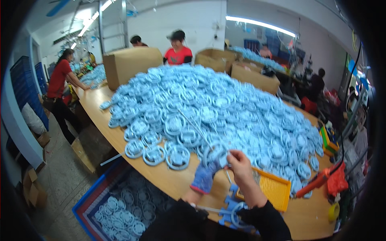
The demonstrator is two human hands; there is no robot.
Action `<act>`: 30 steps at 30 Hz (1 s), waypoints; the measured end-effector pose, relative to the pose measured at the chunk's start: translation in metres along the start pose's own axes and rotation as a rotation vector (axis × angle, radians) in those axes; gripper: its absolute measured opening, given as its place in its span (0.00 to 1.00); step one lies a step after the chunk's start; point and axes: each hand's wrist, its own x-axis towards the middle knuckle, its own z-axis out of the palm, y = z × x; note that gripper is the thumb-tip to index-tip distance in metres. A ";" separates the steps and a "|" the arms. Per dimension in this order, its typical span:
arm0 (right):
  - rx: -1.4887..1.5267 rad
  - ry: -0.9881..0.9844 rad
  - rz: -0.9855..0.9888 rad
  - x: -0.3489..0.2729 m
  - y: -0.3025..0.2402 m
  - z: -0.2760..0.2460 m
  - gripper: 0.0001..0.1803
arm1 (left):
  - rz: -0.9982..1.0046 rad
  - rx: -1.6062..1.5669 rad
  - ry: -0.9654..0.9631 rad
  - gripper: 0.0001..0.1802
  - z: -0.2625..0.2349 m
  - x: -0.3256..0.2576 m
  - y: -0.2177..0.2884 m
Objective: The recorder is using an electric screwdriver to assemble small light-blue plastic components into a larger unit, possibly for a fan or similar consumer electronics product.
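My left hand (204, 176), in a purple-blue glove with a pink cuff, holds a light-blue ring-shaped plastic piece (212, 153) just above the table. Bare and closed in a pinch, my right hand (240, 164) meets it at the ring's right side. A small pale bit shows by its fingertips, too small to name. Beyond both hands rises a large heap of similar light-blue ring pieces (225, 108). One loose ring piece (177, 156) lies at the heap's near edge. Below my right wrist is a blue notched block (229, 205).
A yellow tray (277, 188) sits right of my forearm, near an orange-red tool (313, 184) with a black cord. Yellow tape (333, 211) lies at the table's right edge. Below left stands a blue-rimmed crate (90, 201) of ring pieces. Cardboard boxes (130, 64) and other people are behind.
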 end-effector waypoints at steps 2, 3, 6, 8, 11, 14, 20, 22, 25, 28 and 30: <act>-0.003 -0.020 0.019 -0.006 -0.006 0.002 0.12 | -0.008 0.229 0.085 0.33 0.011 -0.004 0.006; -0.085 0.000 -0.019 -0.007 -0.001 0.005 0.11 | -0.024 0.343 0.108 0.33 0.006 -0.005 0.006; -0.068 -0.023 -0.045 -0.004 0.010 0.009 0.13 | -0.008 0.506 0.170 0.32 -0.003 -0.011 0.006; -0.299 0.011 -0.223 -0.003 0.020 0.007 0.16 | 0.021 0.558 0.212 0.31 -0.005 -0.012 0.009; -0.356 -0.030 -0.236 0.004 0.017 0.002 0.22 | -0.069 0.381 0.167 0.35 -0.003 -0.012 0.018; -0.033 -0.310 0.211 -0.005 -0.020 0.003 0.27 | -0.083 0.424 0.096 0.30 -0.002 -0.015 0.027; -0.026 -0.333 0.258 -0.006 -0.010 0.008 0.18 | 0.015 0.906 0.039 0.32 0.003 -0.025 0.047; -0.024 -0.293 0.260 -0.010 -0.013 0.009 0.18 | 0.038 0.875 0.044 0.32 0.010 -0.021 0.048; -0.090 -0.198 0.176 -0.019 -0.019 0.003 0.17 | 0.003 0.875 -0.042 0.34 0.011 -0.010 0.047; -0.366 -0.333 0.154 -0.009 -0.017 0.007 0.22 | -0.211 0.448 0.000 0.35 0.014 -0.018 0.067; -0.286 -0.388 0.212 -0.015 -0.034 0.008 0.18 | -0.280 0.491 -0.007 0.35 0.002 -0.019 0.065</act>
